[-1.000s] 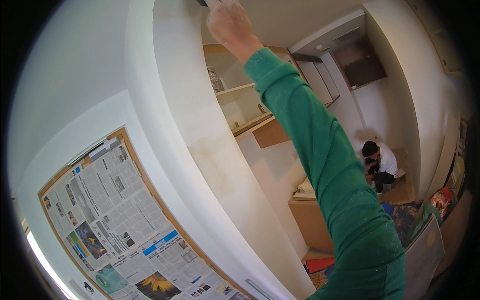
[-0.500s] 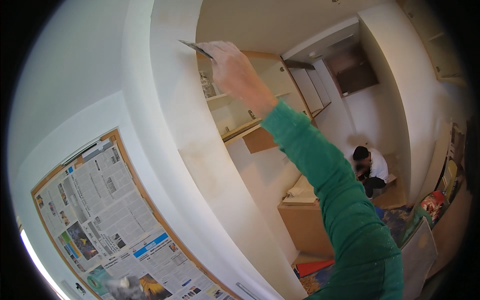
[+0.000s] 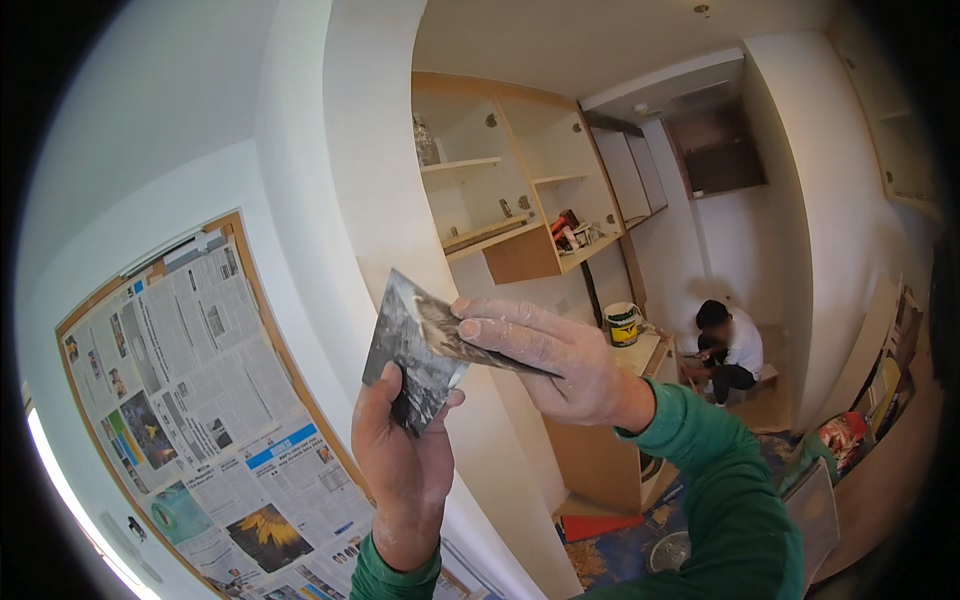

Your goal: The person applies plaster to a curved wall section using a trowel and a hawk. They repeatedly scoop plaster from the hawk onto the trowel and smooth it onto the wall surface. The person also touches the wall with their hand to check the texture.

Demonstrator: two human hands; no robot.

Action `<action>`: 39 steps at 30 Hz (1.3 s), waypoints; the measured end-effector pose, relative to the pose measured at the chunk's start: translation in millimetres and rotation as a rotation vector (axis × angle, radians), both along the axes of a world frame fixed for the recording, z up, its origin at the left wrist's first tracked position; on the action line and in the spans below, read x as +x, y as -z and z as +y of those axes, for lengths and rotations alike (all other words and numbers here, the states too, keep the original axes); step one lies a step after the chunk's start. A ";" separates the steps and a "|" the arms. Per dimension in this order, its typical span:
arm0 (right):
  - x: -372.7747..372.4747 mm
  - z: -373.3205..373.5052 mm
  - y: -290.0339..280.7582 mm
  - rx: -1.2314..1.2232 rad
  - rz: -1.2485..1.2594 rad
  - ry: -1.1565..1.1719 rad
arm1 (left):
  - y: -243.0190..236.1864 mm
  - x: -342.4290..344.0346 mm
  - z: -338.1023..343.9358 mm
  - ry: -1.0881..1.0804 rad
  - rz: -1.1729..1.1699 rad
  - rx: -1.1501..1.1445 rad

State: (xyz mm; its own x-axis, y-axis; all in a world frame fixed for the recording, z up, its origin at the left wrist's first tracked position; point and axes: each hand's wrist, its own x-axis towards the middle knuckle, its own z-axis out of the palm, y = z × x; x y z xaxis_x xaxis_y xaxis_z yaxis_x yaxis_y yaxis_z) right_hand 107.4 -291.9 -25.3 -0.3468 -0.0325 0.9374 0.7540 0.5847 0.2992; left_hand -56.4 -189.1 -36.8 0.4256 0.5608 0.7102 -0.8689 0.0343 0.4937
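Note:
My left hand grips a wide metal filler blade, smeared with white compound, held upright in front of the white wall column. My right hand, in a green sleeve, holds a narrower putty knife and lays its blade across the face of the wide one. Both hands are dusted with white filler. The knife's handle is hidden inside my right palm.
A window covered with newspaper fills the lower left. Open wooden wall shelves hang behind the column, with a paint bucket on a cabinet below. Another person crouches on the floor at the far end.
My right hand came down from high on the column to chest height. My left hand rose into view with the wide blade, and the two blades now meet.

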 end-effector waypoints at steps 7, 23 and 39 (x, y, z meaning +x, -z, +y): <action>44.2 -16.7 3.2 -0.284 0.329 0.059 | -1.5 -1.5 -21.7 -0.410 -0.101 0.274; 28.5 -56.7 20.3 -0.587 0.731 -0.907 | 52.4 3.4 37.6 -0.848 0.155 0.726; 47.3 -47.5 -15.5 -0.078 -0.396 0.608 | 13.7 -29.2 14.3 -0.276 0.219 0.181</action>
State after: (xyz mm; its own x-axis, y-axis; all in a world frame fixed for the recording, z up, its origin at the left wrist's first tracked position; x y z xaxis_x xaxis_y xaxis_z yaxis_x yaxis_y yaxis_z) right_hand 154.7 -339.4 -9.8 -0.5959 0.3357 0.7296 0.7961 0.1274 0.5916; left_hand -85.6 -174.7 -50.5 0.4284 0.5493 0.7174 -0.7068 -0.2910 0.6448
